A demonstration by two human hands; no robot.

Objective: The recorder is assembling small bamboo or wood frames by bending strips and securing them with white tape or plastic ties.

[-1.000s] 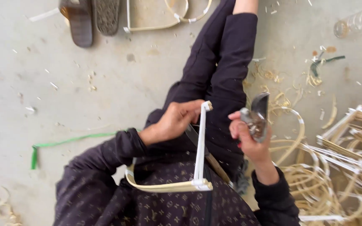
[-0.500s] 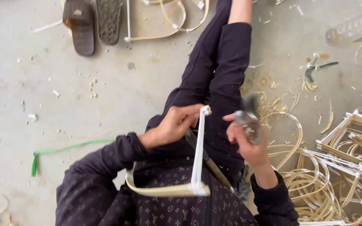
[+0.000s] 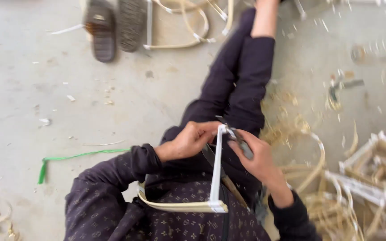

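The right hand [image 3: 258, 156], gripping a metal tool [image 3: 243, 145], has moved onto the cane frame [image 3: 215, 172] top; the left hand [image 3: 188, 140] pinches that corner.

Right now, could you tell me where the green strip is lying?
In the head view, the green strip lies on the concrete floor at left, just beyond the person's left sleeve.

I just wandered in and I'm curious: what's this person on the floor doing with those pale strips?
A person sits on the concrete floor with a pale bent-strip frame in their lap. The left hand grips the frame's top end, while the right hand holds a small metal tool against that same end. Similar frames and shavings lie at the right, sandals beyond.
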